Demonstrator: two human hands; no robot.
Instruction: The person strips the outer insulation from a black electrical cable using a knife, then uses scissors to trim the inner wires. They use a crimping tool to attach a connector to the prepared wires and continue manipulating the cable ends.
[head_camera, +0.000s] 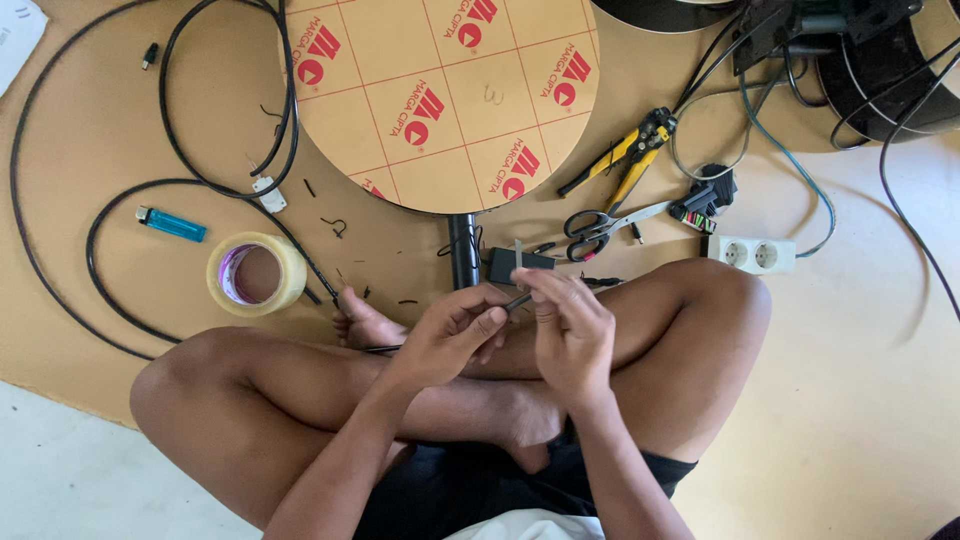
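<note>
Both hands meet over the crossed legs. The left hand (455, 335) pinches the end of a thin black cable (518, 299); the right hand (570, 325) grips the same end from 3 o'clock. The tip could slip from so small a pinch, I judge. Scissors (600, 225) and stripping pliers (628, 155) lie at 12 o'clock, blades near bare knees.

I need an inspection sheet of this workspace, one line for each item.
Surface: brown board on a pale floor.
Job's things: thin black cable end, pinched between both hands.
Clutter: tape roll, blue lighter, scissors, yellow wire stripper, round disc.
Grippers: left hand and right hand both grip the cable.
Cables: black loops at the left.
Surroundings: white double socket.
</note>
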